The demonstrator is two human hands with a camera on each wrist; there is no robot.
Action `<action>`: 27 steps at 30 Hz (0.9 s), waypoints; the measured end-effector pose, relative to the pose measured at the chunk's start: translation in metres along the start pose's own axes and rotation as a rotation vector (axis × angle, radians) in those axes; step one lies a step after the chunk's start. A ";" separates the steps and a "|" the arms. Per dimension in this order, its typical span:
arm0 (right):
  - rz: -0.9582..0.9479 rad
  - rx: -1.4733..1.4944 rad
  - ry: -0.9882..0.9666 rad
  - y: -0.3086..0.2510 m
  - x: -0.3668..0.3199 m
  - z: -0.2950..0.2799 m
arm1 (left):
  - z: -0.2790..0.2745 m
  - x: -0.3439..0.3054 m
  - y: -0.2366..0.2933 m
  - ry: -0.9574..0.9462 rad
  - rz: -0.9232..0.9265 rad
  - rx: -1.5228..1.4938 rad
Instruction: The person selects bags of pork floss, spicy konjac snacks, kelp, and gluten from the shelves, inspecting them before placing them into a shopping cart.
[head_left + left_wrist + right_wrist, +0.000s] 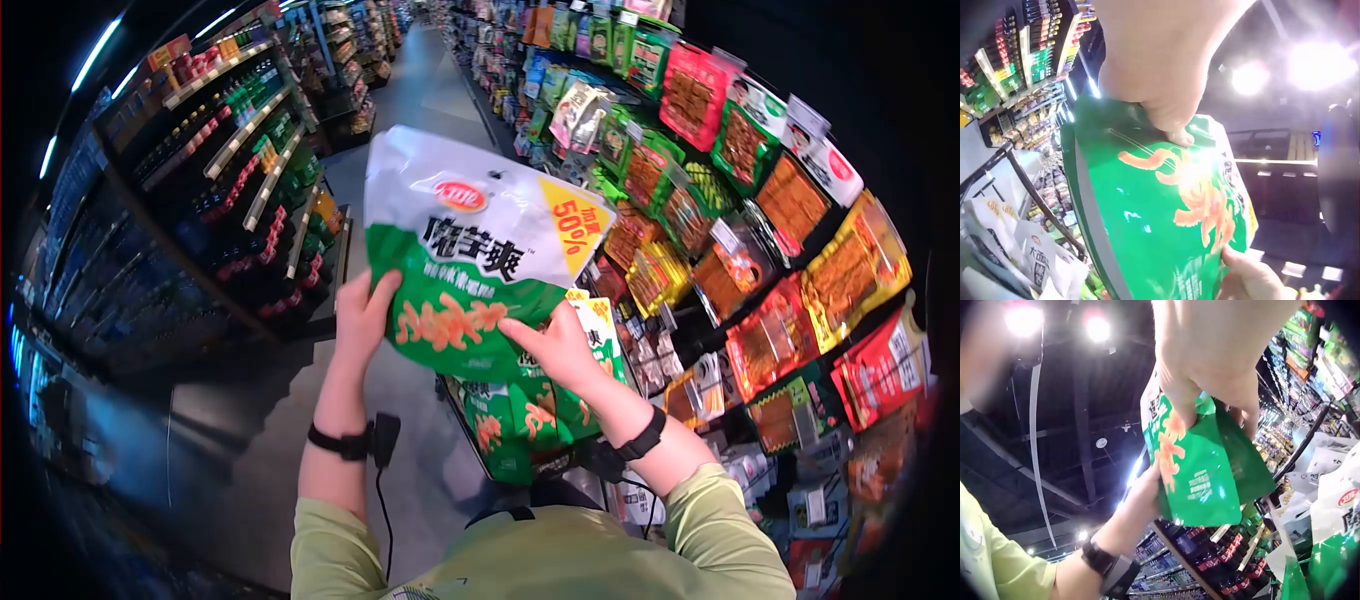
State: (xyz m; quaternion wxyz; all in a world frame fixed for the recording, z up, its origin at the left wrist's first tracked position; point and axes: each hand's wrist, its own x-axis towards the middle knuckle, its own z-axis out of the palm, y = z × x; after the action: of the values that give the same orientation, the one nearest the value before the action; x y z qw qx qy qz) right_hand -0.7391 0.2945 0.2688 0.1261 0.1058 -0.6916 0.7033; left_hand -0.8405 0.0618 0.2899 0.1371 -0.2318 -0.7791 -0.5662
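Observation:
A large white-and-green snack bag (465, 235) with orange pieces pictured on it is held up in front of the body, tilted, its printed front facing the head camera. My left hand (368, 305) grips its left edge, thumb on the front. On the lower right edge, my right hand (562, 348) pinches it, thumb on the green part and fingers hidden behind. The right wrist view shows the right hand (1216, 369) over a fold of the bag (1204, 472), with a darker green panel behind. Below the held bag lie several matching bags (535, 415).
Hanging snack packs (780, 200) line the right side close to my right arm. Shelves of bottles (240, 150) stand on the left. A dark rail (1038, 203) runs beside more white bags (1041, 256). Grey aisle floor (410, 95) stretches ahead.

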 end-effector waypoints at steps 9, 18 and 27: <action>0.389 -0.377 0.063 0.179 0.023 -0.008 | 0.111 0.000 -0.166 -0.388 -0.335 0.343; 0.505 -0.130 -0.063 0.165 0.026 -0.075 | 0.143 -0.018 -0.169 -0.544 -0.567 0.562; -0.181 -0.705 -0.211 0.129 0.065 -0.053 | 0.129 -0.026 -0.149 -0.550 -0.571 0.444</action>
State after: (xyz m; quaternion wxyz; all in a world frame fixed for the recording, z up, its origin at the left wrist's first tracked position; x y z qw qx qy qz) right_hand -0.8408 0.3480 0.1664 0.1445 0.1881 -0.8883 0.3934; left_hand -0.8888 0.1414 0.1141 -0.1901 -0.1144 -0.9217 -0.3181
